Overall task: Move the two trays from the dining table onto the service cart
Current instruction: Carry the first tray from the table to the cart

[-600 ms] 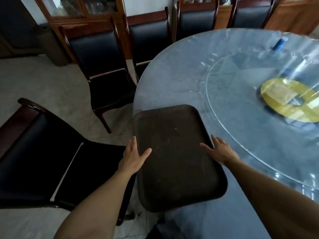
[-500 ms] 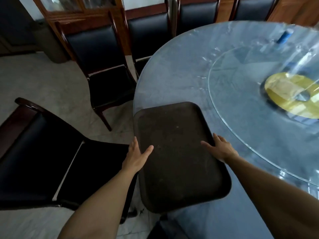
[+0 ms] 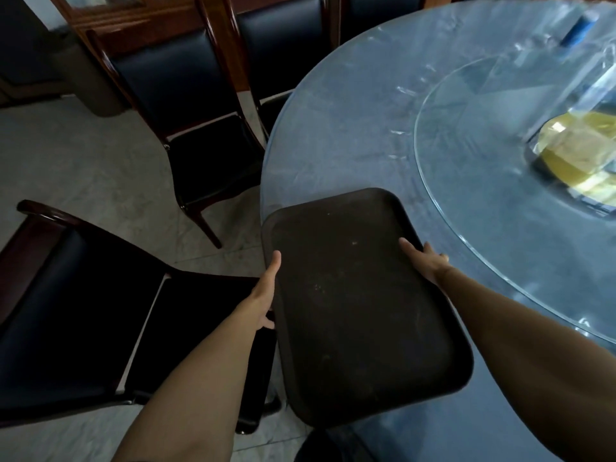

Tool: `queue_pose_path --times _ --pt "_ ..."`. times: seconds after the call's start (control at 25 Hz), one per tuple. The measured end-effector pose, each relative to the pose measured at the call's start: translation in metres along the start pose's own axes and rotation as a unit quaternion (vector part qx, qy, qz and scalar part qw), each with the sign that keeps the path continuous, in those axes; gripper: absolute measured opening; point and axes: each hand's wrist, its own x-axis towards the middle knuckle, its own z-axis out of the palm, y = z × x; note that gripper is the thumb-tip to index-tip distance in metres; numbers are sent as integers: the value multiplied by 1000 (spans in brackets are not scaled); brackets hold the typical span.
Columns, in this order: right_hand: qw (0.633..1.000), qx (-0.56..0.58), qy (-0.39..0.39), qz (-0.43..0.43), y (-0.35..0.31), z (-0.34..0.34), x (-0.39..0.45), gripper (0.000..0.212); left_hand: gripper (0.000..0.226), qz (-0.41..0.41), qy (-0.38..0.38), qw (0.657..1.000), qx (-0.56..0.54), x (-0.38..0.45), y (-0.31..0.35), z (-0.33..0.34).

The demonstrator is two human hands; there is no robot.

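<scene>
A dark brown tray (image 3: pixel 353 301) sits at the near left edge of the round surface (image 3: pixel 360 138), its near end hanging past the rim; the left hand (image 3: pixel 266 291) grips its left side, the right hand (image 3: pixel 425 261) grips its right side; a black chair (image 3: pixel 83 321) stands just left.

Landmark: round desk (image 3: pixel 350 135) under a clear wrinkled cover, filling the right side.
Turntable: glass disc (image 3: pixel 473 181) on the desk, toward its centre, with a yellow ring (image 3: pixel 580 155) under it.
Floor: pale grey marbled tiles (image 3: pixel 83 161), left of the desk.
Nearest chair: dark wood with black padding (image 3: pixel 83 311), left of the desk's near edge, turned away from it.
Second chair: same kind (image 3: pixel 186 105), beyond the first, close to the desk's left rim.
Further chairs: black backs (image 3: pixel 283 31) along the desk's far rim.
Cabinet: reddish wood with glass doors (image 3: pixel 110 11), behind the chairs.
Light: dim, with daylight glare on the desk's far right.
</scene>
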Motion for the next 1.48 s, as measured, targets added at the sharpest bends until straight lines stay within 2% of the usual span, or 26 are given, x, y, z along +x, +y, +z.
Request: queue_pose_path --times 0.2,0.32,0.44,0.6,0.84,0.96,1.08,1.24,1.48 --pt "996 79 -19 26 -11 -12 -1 100 122 -24 -11 1000 -14 0 5 -2" --pt "987 133 -60 69 -20 -27 -15 101 123 -25 -4 1000 -8 -2 12 -6" --pt "976 168 -96 100 -20 -43 -31 101 122 -3 -4 1000 8 -11 32 -10" --pt "967 216 -101 87 -17 -71 -47 91 121 36 -26 999 20 -35 69 -9" --pt "956 278 -71 64 6 -116 -86 86 115 94 -76 992 29 -77 115 16" --pt "948 310 -49 53 30 -140 -106 84 97 109 -74 989 70 -104 132 39" --pt "940 338 -23 37 61 -169 -129 83 89 139 -82 981 109 -129 140 70" --pt "927 373 21 24 110 -204 -166 80 96 177 -98 968 151 -159 137 119" --pt "903 421 84 32 208 -241 -230 78 88 202 -168 937 232 -211 113 198"
